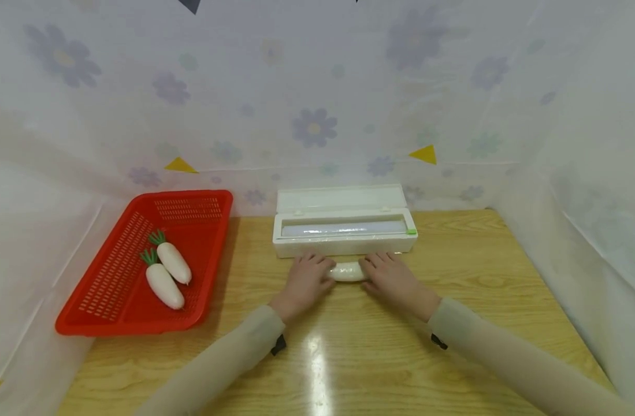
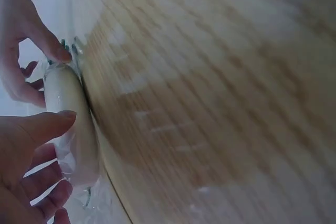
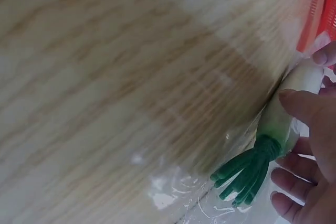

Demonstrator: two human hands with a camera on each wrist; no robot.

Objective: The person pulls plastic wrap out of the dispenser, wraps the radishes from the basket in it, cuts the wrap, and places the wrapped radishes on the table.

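A white radish [image 1: 347,271] with cling film around it lies crosswise on the wooden table, just in front of the film box. My left hand [image 1: 304,284] grips its left end, thumb on the near side and fingers curled over the far side. At the other end, my right hand [image 1: 397,282] holds it the same way. Green leaves [image 3: 247,169] stick out below the right hand in the right wrist view, with clear film [image 3: 202,203] spread about them. Both thumbs press on the wrapped body in the left wrist view.
Behind the hands stands a white cling film box [image 1: 343,247], its lid [image 1: 343,199] raised and a film roll [image 1: 343,229] inside. To the left, a red basket [image 1: 205,289] holds two white radishes [image 1: 164,287] with green tops. A flowered sheet [image 1: 317,75] hangs behind the table.
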